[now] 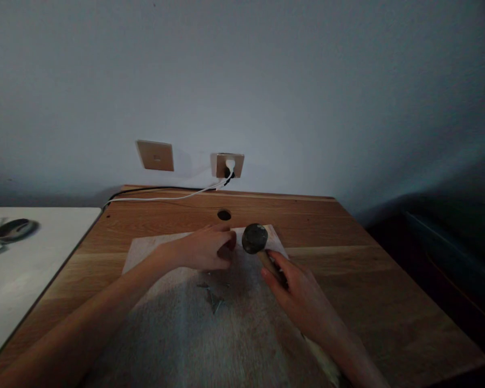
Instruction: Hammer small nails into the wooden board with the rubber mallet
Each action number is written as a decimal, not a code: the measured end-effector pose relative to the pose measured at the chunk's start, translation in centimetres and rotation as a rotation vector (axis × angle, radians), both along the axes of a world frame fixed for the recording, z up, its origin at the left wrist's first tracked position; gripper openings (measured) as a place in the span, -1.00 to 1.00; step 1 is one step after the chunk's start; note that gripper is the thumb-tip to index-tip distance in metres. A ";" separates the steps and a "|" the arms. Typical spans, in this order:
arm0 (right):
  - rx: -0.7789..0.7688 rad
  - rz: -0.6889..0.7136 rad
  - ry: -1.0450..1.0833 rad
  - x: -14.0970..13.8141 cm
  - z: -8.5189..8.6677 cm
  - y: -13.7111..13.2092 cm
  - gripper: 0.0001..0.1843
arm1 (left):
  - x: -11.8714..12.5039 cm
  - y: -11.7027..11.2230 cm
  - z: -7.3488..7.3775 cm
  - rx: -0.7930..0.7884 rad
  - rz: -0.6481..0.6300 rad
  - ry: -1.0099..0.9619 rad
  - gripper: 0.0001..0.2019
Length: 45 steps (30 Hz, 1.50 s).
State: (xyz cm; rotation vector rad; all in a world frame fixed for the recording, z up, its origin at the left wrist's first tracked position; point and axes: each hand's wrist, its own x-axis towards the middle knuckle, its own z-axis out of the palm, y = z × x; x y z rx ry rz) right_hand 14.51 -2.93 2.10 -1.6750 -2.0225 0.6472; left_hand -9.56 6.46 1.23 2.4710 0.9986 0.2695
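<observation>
Mallet over the board, far right: likely head-heavy, stiff. Your right hand grips its handle, the best hold. Your left hand curls beyond the metal bits; I cannot tell if it's holding anything.

The mallet has a dark, round head with pale scuffs on its face and a light wooden handle; it is held at a slant, head toward the far right corner of the pale, worn board. The board lies flat. On it, thin grey nails lie loose in a small crossed heap, a few just apart.
</observation>
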 end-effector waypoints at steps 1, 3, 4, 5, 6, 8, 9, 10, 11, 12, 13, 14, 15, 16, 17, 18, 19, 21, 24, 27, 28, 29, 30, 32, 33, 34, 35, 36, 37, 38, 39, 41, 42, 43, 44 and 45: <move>-0.001 0.008 -0.005 0.1 0.0 -0.1 -0.60 | -0.7 -0.4 0.9 -0.050 -0.041 0.065 -0.79; -0.004 0.010 0.015 0.4 0.0 -0.5 -0.61 | -1.7 -1.1 2.1 -0.105 -0.066 0.141 -0.84; -0.007 0.004 0.034 0.6 -0.1 -0.7 -0.61 | -2.1 -1.4 2.3 -0.115 -0.075 0.162 -0.85; -0.012 -0.004 0.048 0.7 -0.2 -1.0 -0.60 | -2.3 -1.6 2.4 -0.117 -0.083 0.177 -0.85; -0.022 -0.007 0.057 0.9 -0.4 -1.4 -0.59 | -2.4 -1.8 2.2 -0.117 -0.094 0.190 -0.86; -0.046 -0.002 0.065 1.2 -1.0 -2.2 -0.58 | -2.3 -2.0 1.7 -0.119 -0.117 0.211 -0.88; -0.055 0.001 0.071 1.3 -1.4 -2.5 -0.58 | -2.2 -2.0 1.5 -0.116 -0.120 0.216 -0.88; -0.061 0.003 0.081 1.5 -1.8 -2.9 -0.57 | -2.1 -2.0 1.3 -0.103 -0.113 0.217 -0.89; -0.065 0.001 0.095 1.6 -2.1 -3.2 -0.56 | -2.0 -1.9 1.2 -0.083 -0.102 0.213 -0.89; -0.067 -0.005 0.112 1.7 -2.5 -3.4 -0.56 | -1.8 -1.8 1.2 -0.061 -0.089 0.201 -0.90; -0.068 -0.013 0.128 1.8 -2.7 -3.6 -0.55 | -1.6 -1.6 1.1 -0.035 -0.070 0.176 -0.92; -0.073 -0.018 0.143 1.8 -2.9 -3.7 -0.55 | -1.4 -1.4 0.9 -0.011 -0.046 0.135 -0.94; -0.080 -0.022 0.154 1.8 -3.0 -3.7 -0.55 | -1.1 -1.1 0.6 0.004 -0.020 0.075 -0.90; -0.087 -0.024 0.163 1.8 -3.0 -3.7 -0.56 | -0.8 -0.8 0.1 0.005 0.016 0.001 -0.83; -0.094 -0.024 0.167 1.8 -3.0 -3.7 -0.56 | -0.5 -0.5 -0.5 -0.005 0.063 -0.085 -0.77; -0.100 -0.024 0.169 1.8 -2.9 -3.7 -0.56 | -0.3 -0.2 -1.2 -0.021 0.119 -0.172 -0.74; -0.107 -0.024 0.168 1.7 -2.8 -3.6 -0.56 | 0.0 0.1 -2.0 -0.040 0.175 -0.249 -0.73; -0.120 -0.029 0.168 1.7 -2.8 -3.5 -0.56 | 0.4 0.3 -3.3 -0.064 0.258 -0.350 -0.77; -0.134 -0.025 0.175 1.7 -2.9 -3.5 -0.57 | 0.5 0.2 -4.1 -0.055 0.289 -0.377 -0.82; -0.130 -0.009 0.181 1.7 -2.9 -3.5 -0.60 | 0.4 -0.2 -4.0 -0.065 0.274 -0.363 -0.82; -0.126 -0.004 0.181 1.7 -2.9 -3.5 -0.61 | 0.3 -0.2 -3.9 -0.063 0.262 -0.354 -0.82; -0.123 0.001 0.182 1.7 -2.9 -3.5 -0.62 | 0.4 -0.3 -3.8 -0.053 0.252 -0.341 -0.81; -0.121 0.006 0.182 1.7 -2.9 -3.5 -0.62 | 0.4 -0.3 -3.8 -0.035 0.244 -0.326 -0.80; -0.123 0.012 0.181 1.8 -2.8 -3.5 -0.61 | 0.4 -0.3 -3.9 0.005 0.230 -0.306 -0.80; -0.129 0.011 0.177 1.8 -2.9 -3.5 -0.60 | 0.5 -0.3 -3.9 0.016 0.224 -0.305 -0.80; -0.132 0.004 0.172 1.8 -2.9 -3.5 -0.58 | 0.5 -0.3 -4.0 0.021 0.218 -0.310 -0.81; -0.136 -0.002 0.165 1.8 -2.9 -3.5 -0.57 | 0.5 -0.3 -4.1 0.021 0.213 -0.316 -0.82; -0.136 -0.008 0.159 1.8 -3.0 -3.5 -0.55 | 0.5 -0.3 -4.1 0.018 0.208 -0.319 -0.82; -0.134 -0.013 0.156 1.8 -3.0 -3.5 -0.54 | 0.4 -0.3 -4.2 0.021 0.205 -0.316 -0.83; -0.129 -0.016 0.155 1.8 -3.0 -3.5 -0.54 | 0.4 -0.3 -4.2 0.033 0.203 -0.305 -0.83; -0.125 -0.016 0.155 1.8 -3.1 -3.5 -0.54 | 0.4 -0.3 -4.3 0.053 0.198 -0.286 -0.83; -0.121 -0.013 0.152 1.8 -3.0 -3.6 -0.55 | 0.4 -0.4 -4.4 0.098 0.184 -0.240 -0.83; -0.118 -0.012 0.150 1.8 -3.0 -3.6 -0.56 | 0.4 -0.4 -4.5 0.117 0.176 -0.222 -0.82; -0.116 -0.009 0.148 1.8 -3.0 -3.6 -0.56 | 0.4 -0.4 -4.6 0.129 0.163 -0.209 -0.82; -0.113 -0.009 0.146 1.8 -3.0 -3.6 -0.56 | 0.4 -0.4 -4.6 0.137 0.147 -0.202 -0.83; -0.110 -0.011 0.145 1.8 -2.9 -3.6 -0.56 | 0.5 -0.3 -4.7 0.145 0.134 -0.200 -0.83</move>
